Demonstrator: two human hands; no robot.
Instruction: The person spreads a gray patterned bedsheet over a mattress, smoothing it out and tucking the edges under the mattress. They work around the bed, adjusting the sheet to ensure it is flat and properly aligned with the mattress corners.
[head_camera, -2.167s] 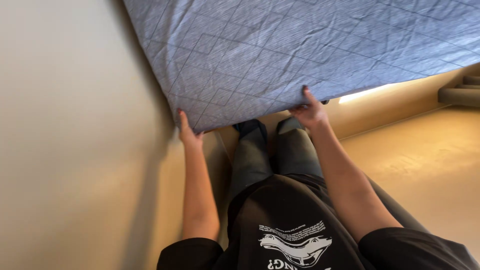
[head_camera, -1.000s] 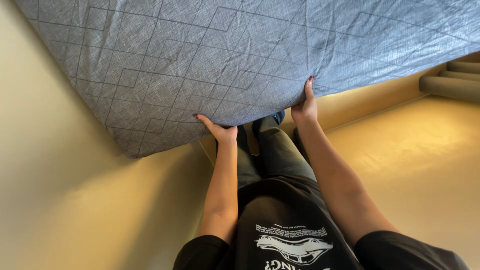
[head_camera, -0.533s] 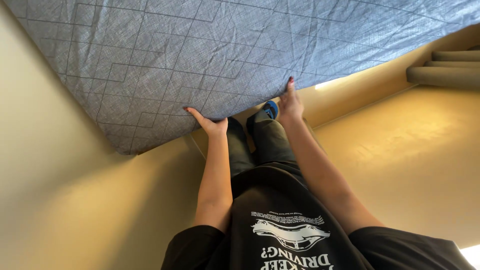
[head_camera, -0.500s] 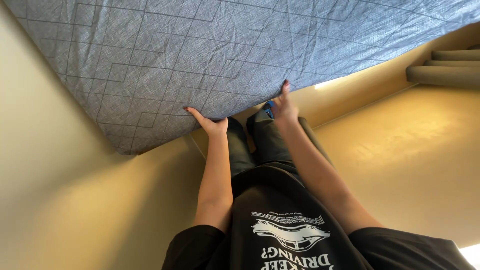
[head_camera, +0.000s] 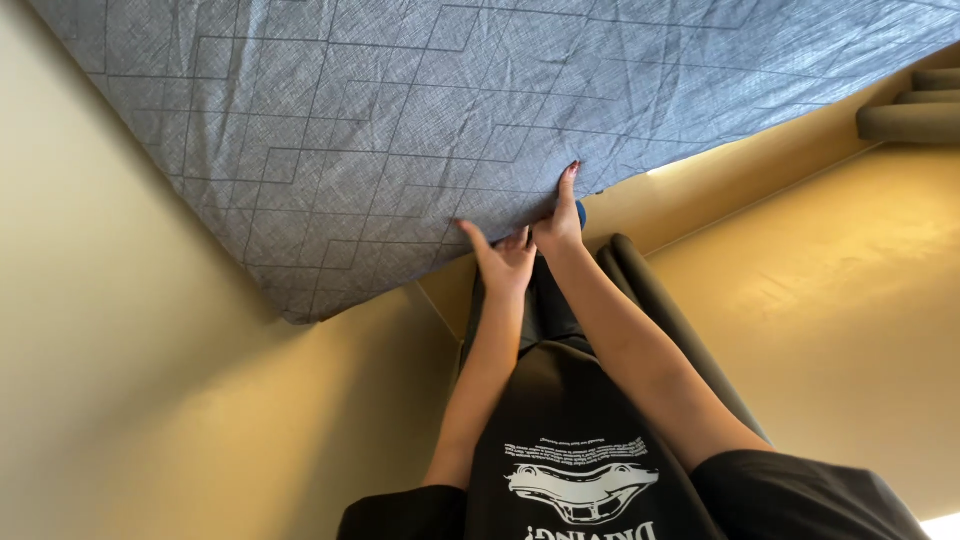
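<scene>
A large grey-blue quilted bed cover (head_camera: 420, 110) with a stitched line pattern fills the upper part of the view, its corner hanging at the lower left. My left hand (head_camera: 500, 258) grips its near edge from below, thumb out to the left. My right hand (head_camera: 560, 218) pinches the same edge right beside it, fingers laid up onto the fabric. The two hands touch each other. My dark trousers and black printed shirt show below them.
A beige wall (head_camera: 90, 330) runs down the left side. Tan floor (head_camera: 850, 300) spreads to the right. Grey rolled or tubular shapes (head_camera: 910, 115) lie at the upper right. A small blue object (head_camera: 581, 212) peeks out by my right hand.
My hands have come together along the cover's edge; the left hand slid right from near the corner. The cover now spreads wider across the view.
</scene>
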